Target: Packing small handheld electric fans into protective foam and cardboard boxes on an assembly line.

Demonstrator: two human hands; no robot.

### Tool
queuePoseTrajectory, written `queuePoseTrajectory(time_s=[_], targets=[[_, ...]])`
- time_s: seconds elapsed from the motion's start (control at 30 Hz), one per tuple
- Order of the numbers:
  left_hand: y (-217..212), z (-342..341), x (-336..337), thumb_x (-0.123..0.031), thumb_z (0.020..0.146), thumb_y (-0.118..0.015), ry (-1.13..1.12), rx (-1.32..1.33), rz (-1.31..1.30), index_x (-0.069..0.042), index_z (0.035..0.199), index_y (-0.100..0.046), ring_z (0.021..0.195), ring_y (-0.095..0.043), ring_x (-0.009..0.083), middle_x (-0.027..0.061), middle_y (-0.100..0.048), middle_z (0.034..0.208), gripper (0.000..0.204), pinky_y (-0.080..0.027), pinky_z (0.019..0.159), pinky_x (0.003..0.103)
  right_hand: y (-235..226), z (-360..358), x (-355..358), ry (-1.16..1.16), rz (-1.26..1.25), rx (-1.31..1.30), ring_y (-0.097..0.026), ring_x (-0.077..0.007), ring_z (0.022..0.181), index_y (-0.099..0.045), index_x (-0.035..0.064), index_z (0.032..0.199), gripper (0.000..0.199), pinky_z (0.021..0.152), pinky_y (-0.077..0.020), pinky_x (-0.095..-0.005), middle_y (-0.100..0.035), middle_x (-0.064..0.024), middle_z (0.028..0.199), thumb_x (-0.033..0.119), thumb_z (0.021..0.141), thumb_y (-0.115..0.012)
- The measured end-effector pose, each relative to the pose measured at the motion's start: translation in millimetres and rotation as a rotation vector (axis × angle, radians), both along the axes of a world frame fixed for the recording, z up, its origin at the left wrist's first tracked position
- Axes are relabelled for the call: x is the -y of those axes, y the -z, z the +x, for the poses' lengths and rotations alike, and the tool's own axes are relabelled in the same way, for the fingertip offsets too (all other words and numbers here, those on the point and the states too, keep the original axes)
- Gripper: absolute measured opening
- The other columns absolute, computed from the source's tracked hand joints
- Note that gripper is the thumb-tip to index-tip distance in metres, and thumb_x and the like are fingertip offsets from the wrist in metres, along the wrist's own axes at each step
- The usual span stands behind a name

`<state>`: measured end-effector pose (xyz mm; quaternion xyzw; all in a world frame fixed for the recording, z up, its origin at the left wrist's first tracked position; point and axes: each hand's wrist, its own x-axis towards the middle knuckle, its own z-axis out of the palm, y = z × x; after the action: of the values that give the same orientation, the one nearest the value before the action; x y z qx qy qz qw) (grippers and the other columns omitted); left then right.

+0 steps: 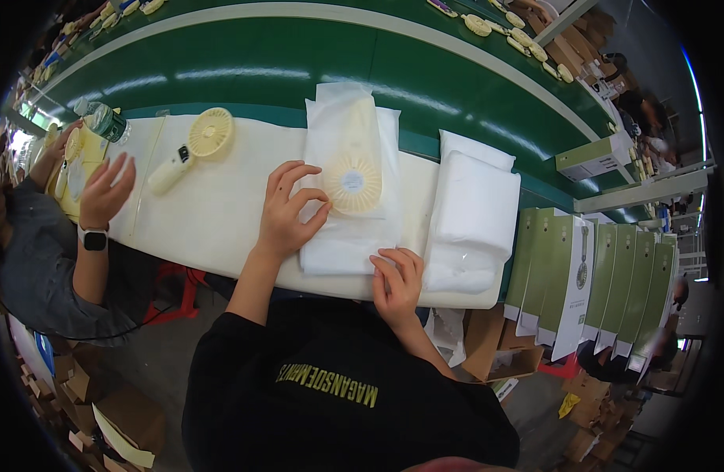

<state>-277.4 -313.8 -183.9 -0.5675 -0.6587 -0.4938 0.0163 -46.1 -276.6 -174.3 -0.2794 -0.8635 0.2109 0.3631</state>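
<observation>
A pale yellow handheld fan [367,187] lies with its handle pointing away, its handle veiled by a thin translucent white bag [328,118]. This bag rests on a stack of similar white bags [342,259] in front of me. My left hand [289,206] has thumb and index finger pinched at the left rim of the fan's round head, its other fingers raised. At the near right corner of the bags, my right hand [399,285] is closed with bent fingers on the bag's edge. Another pale yellow fan [211,134] lies to the left on the white table.
Folded white bags [476,197] are piled at the right. Several green-and-white boxes [563,275] stand beyond the table's right end. A green conveyor [275,67] runs along the far side. At the left, a co-worker's hand [106,189] is near a plastic bottle [106,123].
</observation>
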Motion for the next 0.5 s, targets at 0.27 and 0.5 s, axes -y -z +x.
queuePoseTrajectory(time_s=[0.27, 0.5], targets=[[3, -24, 9, -0.006, 0.072, -0.076, -0.240, -0.057, 0.030, -0.008, 0.094, -0.067, 0.122, -0.047, 0.0341, 0.0101, -0.058, 0.124, 0.024, -0.038, 0.102, 0.046, 0, 0, 0, -0.010, 0.001, 0.001, -0.054, -0.0339, 0.100, -0.068, 0.0043, 0.098, 0.028, 0.087, -0.0463, -0.0404, -0.063, -0.0112, 0.106, -0.006, 0.073, -0.063], [12, -101, 69, -0.022, 0.084, -0.070, -0.774, -0.357, -0.450, -0.006, 0.123, -0.053, 0.122, -0.047, 0.0371, 0.0144, -0.053, 0.129, 0.046, -0.039, 0.101, 0.044, 0, -3, 0, -0.015, -0.005, -0.009, -0.055, -0.0339, 0.099, -0.068, 0.0048, 0.097, 0.026, 0.087, -0.0465, -0.0401, -0.063, -0.0102, 0.105, -0.005, 0.074, -0.063]])
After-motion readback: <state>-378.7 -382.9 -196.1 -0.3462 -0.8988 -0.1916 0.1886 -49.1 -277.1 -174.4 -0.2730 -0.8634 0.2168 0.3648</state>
